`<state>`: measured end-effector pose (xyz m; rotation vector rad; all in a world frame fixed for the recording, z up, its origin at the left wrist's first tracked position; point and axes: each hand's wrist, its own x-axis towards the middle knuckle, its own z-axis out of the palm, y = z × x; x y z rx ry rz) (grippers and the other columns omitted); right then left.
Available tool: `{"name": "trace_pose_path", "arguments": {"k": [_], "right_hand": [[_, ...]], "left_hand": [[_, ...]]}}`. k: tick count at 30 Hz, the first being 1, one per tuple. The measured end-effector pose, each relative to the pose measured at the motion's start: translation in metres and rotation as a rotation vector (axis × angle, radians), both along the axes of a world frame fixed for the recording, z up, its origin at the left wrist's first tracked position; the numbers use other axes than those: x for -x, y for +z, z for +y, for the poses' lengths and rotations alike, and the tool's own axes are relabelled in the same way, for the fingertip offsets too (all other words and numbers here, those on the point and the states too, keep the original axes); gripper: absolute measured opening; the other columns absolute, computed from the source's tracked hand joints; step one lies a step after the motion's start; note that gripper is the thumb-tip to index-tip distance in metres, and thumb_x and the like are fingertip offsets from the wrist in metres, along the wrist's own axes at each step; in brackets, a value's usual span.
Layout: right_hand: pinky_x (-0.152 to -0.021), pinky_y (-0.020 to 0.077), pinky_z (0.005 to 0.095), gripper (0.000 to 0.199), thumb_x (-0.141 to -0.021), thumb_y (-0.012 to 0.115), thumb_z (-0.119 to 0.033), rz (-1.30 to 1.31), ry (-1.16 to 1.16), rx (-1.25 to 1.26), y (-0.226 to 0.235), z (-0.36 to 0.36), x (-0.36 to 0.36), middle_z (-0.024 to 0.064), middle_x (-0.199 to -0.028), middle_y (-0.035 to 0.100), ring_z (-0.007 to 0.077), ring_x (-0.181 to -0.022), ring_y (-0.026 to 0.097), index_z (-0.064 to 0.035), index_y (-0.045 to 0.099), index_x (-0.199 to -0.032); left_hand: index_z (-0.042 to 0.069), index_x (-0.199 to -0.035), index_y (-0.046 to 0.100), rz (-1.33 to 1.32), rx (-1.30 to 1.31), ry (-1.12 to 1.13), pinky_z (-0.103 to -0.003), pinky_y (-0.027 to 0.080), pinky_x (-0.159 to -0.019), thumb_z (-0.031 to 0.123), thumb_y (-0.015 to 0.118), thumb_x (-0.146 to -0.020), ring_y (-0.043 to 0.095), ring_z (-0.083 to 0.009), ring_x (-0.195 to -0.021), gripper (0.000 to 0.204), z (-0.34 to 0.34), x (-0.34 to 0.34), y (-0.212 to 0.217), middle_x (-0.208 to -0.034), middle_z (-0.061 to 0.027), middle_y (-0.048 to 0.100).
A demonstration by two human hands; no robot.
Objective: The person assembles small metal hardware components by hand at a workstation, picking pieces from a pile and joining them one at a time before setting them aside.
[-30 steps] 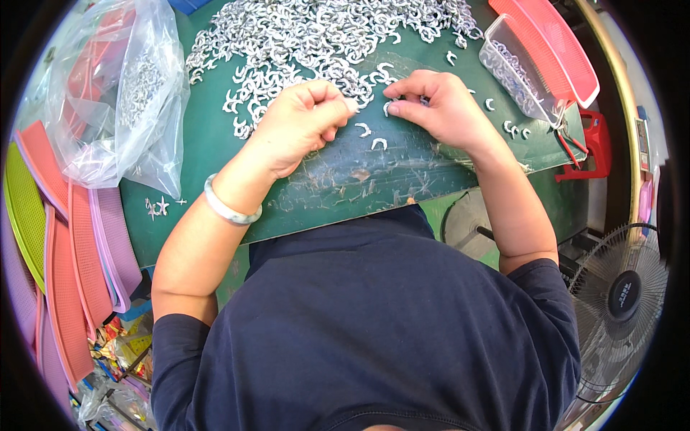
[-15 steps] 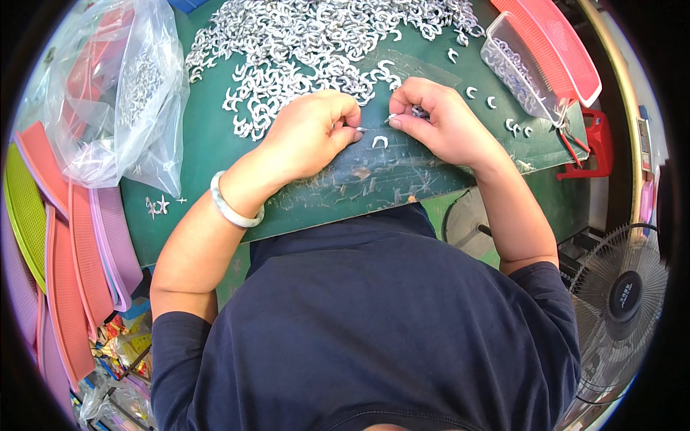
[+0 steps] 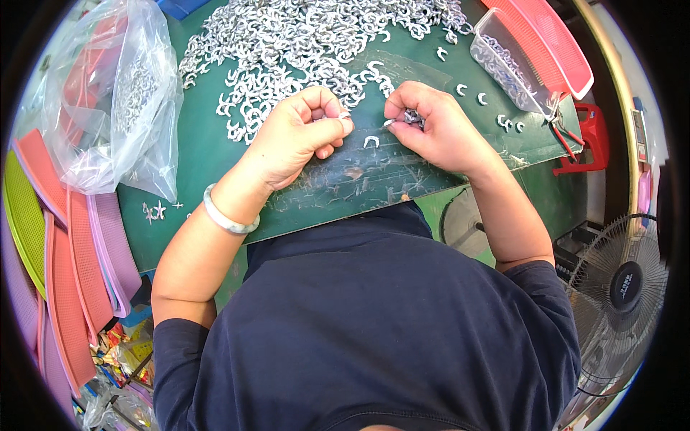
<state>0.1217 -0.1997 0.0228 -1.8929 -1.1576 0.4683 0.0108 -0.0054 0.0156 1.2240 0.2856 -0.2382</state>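
A big heap of small white C-shaped clips (image 3: 302, 43) covers the far part of the green table (image 3: 208, 165). My left hand (image 3: 298, 136) is curled near the table's front, pinching one white clip between thumb and forefinger. My right hand (image 3: 438, 126) is closed around a small bunch of grey-white clips, its fingertips facing the left hand's. One loose clip (image 3: 371, 141) lies on the table between the two hands. A pale bangle (image 3: 226, 215) circles my left wrist.
A clear plastic bag (image 3: 118, 100) with more clips lies at the left. A clear tub of clips (image 3: 510, 61) and pink trays (image 3: 550, 39) stand at the right, red-handled pliers (image 3: 568, 136) beside them. Coloured mesh trays (image 3: 65, 266) lean at the left; a fan (image 3: 625, 287) stands lower right.
Both hands have drawn back from the heap toward me and come closer together. The right hand has gathered clips into its fingers.
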Motion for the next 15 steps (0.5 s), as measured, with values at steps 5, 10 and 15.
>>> {"name": "trace_pose_path", "arguments": {"k": [5,10,15], "right_hand": [[-0.064,0.0436,0.0250,0.010,-0.076,0.059,-0.002,0.150,-0.038,-0.068,-0.007,-0.004,-0.004,0.0015,-0.079,0.055,0.0107,-0.072,0.052,-0.0004,0.056,-0.085],[-0.050,0.0355,0.0197,0.009,-0.076,0.056,-0.002,1.002,-0.181,-0.419,-0.005,-0.011,-0.020,0.0022,-0.077,0.056,0.0064,-0.060,0.047,-0.0023,0.058,-0.084],[-0.051,0.0378,0.0200,0.010,-0.074,0.061,-0.004,0.830,-0.250,-0.198,-0.004,-0.008,-0.026,-0.0008,-0.070,0.055,0.0068,-0.058,0.048,-0.0015,0.059,-0.083]], "left_hand": [[0.009,-0.082,0.049,-0.054,0.249,0.056,-0.023,0.044,-0.056,0.000,0.051,-0.075,0.054,-0.0135,-0.072,0.012,-0.001,0.000,-0.007,-0.082,-0.0069,0.056],[0.007,-0.088,0.054,-0.026,0.180,0.041,-0.021,0.042,-0.057,0.006,0.059,-0.076,0.052,-0.0102,-0.069,0.012,-0.005,-0.003,0.002,-0.077,-0.0035,0.055],[0.003,-0.084,0.061,-0.078,-0.784,-0.123,-0.021,0.037,-0.050,0.011,0.068,-0.075,0.043,-0.0036,-0.054,0.014,-0.023,-0.005,0.005,-0.058,0.0042,0.049]]}}
